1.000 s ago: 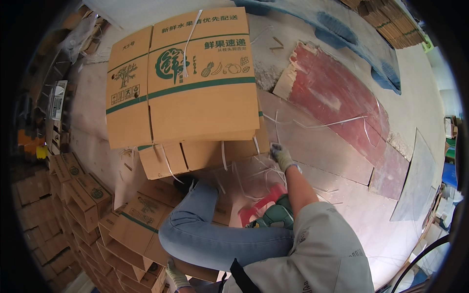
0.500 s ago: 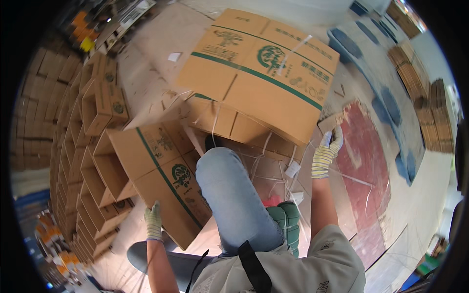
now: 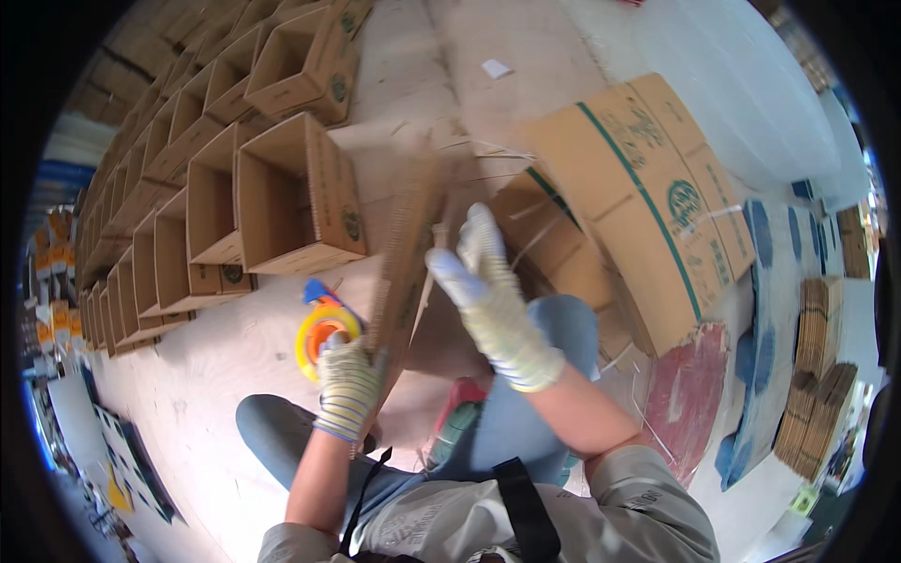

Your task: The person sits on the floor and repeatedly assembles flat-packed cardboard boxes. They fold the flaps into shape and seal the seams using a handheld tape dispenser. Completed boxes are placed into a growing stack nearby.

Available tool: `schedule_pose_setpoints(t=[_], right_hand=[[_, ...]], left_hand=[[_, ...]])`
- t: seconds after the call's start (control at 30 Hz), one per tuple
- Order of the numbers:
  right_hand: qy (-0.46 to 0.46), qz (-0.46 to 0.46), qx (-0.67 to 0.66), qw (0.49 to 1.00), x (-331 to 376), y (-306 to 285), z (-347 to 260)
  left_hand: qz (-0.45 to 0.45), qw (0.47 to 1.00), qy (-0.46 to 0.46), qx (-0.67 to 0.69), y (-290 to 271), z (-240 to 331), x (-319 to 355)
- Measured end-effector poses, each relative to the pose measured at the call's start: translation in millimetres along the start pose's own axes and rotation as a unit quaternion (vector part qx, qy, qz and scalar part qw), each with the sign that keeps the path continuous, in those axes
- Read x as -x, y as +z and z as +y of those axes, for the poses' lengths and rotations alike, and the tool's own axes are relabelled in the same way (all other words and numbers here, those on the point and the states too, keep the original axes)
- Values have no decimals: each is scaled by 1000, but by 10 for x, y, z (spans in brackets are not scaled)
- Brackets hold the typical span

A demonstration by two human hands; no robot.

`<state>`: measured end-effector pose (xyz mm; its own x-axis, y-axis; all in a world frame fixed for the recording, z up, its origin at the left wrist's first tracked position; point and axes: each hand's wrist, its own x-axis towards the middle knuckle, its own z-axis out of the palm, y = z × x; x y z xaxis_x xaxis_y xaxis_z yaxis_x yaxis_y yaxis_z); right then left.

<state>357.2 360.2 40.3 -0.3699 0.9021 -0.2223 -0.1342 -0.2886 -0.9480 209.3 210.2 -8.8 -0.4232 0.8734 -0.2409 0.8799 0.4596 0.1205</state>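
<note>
A brown cardboard carton stands edge-on in front of me, blurred by motion. My left hand, in a striped work glove, is closed on its near lower edge. My right hand, gloved the same way, is just right of the carton, fingers stretched out and apart; whether they touch the board I cannot tell. Beside my left hand on the floor is a tape dispenser with a yellow and orange roll, partly hidden by the glove. To the right lies a stack of flat cartons with green bands and print.
Rows of opened cartons stand at the left, their mouths toward me. A green padded seat shows between my legs. A blue-stained pale board and bundled flat cardboard lie at the right. Loose white straps trail near a red floor patch.
The view has swung left. The carton has turned from broadside to edge-on, still held by my left hand. My right hand has left the stack's right side and come over beside the carton.
</note>
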Motion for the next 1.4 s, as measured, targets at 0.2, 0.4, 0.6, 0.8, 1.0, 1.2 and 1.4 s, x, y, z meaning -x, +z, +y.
schedule_pose_setpoints(t=[0.2,0.4,0.6,0.8,1.0,1.2,1.4], right_hand=[[167,48,156,972,-385,333,912],[16,14,221,975,-110,440,1035],[-67,79,330,938,-309,66,1328],[53,5,558,828,-394,82,949],[-87,-277,708,644,-58,-306,570],[-115,-341,766,533,304,137,643],[172,-271,758,568,872,469,1221]], left_hand=[[-117,985,46,118,83,-21,274],[-161,953,-35,256,181,-352,872],[32,938,-81,336,423,-271,1109],[84,989,-118,-36,269,-415,1211],[83,942,-298,134,253,-856,1477],[157,903,-397,45,793,-698,1393],[101,954,-268,86,978,-208,1502]])
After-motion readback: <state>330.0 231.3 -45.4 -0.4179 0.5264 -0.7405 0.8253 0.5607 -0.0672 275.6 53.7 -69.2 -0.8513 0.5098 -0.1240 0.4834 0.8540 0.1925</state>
